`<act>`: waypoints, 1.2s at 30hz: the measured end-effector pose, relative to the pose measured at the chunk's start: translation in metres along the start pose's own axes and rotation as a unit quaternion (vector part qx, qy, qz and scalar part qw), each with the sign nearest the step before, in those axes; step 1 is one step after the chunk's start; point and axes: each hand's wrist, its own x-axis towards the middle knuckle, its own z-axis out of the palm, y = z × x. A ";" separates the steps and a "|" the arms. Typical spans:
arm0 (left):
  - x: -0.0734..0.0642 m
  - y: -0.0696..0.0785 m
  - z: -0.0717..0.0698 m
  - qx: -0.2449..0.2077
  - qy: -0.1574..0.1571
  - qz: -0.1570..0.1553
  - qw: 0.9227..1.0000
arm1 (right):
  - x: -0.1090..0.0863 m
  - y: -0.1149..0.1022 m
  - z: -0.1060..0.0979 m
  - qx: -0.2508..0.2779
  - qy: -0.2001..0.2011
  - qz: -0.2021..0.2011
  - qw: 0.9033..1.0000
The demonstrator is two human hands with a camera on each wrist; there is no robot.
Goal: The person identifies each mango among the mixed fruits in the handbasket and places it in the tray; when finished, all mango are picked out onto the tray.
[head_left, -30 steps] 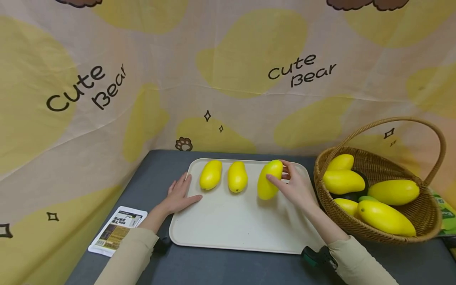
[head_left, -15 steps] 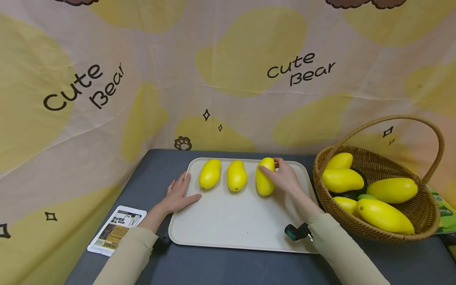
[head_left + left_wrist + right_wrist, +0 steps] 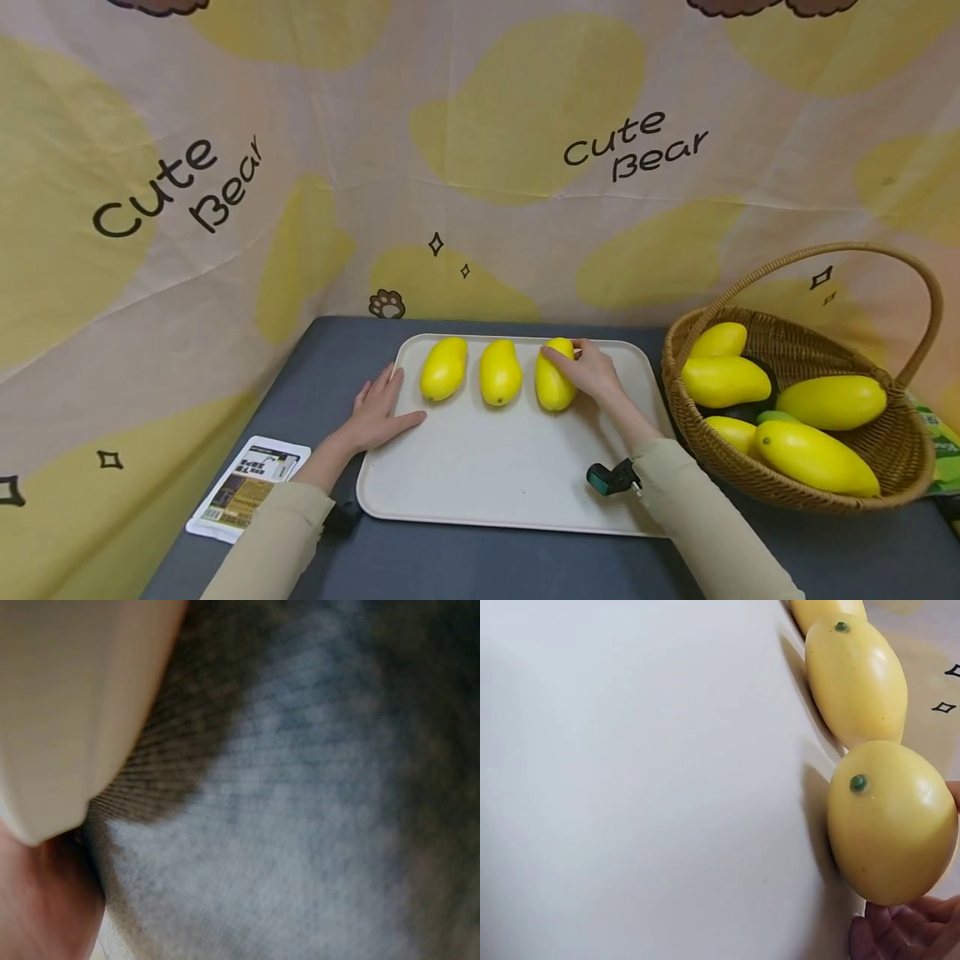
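Nearest, on the dark grey table (image 3: 487, 567), two pale sleeves (image 3: 712, 533) reach inward, with a small dark device (image 3: 611, 477) at the right cuff and a flat white printed packet (image 3: 247, 487) beside the left forearm. Between the arms lies a cream tray (image 3: 480, 471) with a low rim. The left hand (image 3: 377, 414) rests flat over the tray's left edge, its fingers straight and its thumb held well apart from them, pointing inward across the tray. Farther in, the right hand (image 3: 590, 371) grips the right-hand mango (image 3: 553, 383), thumb laid over the top and fingers curled round the side away from the other fruit; the right wrist view shows a green stem spot on its end. That mango sits toward the tray's far edge, in a row with the middle mango (image 3: 500, 372) and the left-hand mango (image 3: 444, 369), small gaps between them. Off to the right stands a wicker basket (image 3: 795, 346) with a tall handle, holding more yellow mangoes (image 3: 817, 458) and something dark. Behind everything hangs a pale cloth (image 3: 517, 125) with yellow patches and the words "Cute Bear"
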 end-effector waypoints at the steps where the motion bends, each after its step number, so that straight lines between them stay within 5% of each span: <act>1: 0.000 0.000 0.000 0.001 0.000 0.000 1.000 | 0.001 0.000 0.001 0.000 0.000 0.003 1.000; 36: 0.000 0.000 0.000 0.005 0.000 -0.002 1.000 | 0.007 -0.006 0.006 -0.045 -0.016 0.031 0.998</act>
